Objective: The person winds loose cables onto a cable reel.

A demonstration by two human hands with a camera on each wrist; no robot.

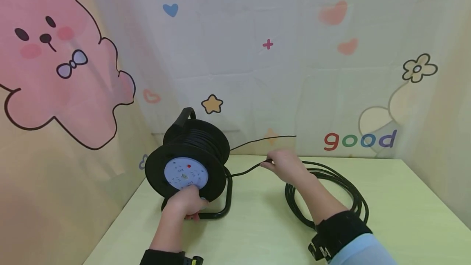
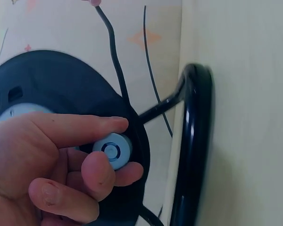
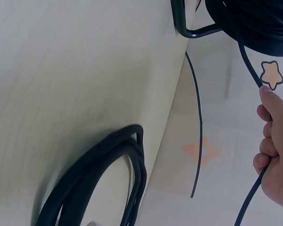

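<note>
A black cable reel [image 1: 156, 171] with a pale blue socket panel [image 1: 176, 173] on its face stands on its tubular stand [image 1: 229, 195], at the left of the table. My left hand [image 1: 187, 201] is at the lower part of this face. In the left wrist view its thumb and fingers pinch a round grey knob [image 2: 114, 149] on the reel. To the right of the reel, my right hand [image 1: 286, 167] grips the black cable [image 1: 244, 172] that runs off the drum. The right wrist view shows its fingers [image 3: 269, 146] curled round the cable.
Loops of loose cable [image 1: 346, 183] lie coiled on the pale table [image 1: 265, 232], partly under my right forearm. A printed curtain [image 1: 235, 60] hangs right behind the table's back edge. The reel's carrying handle [image 1: 184, 114] sticks up at its top.
</note>
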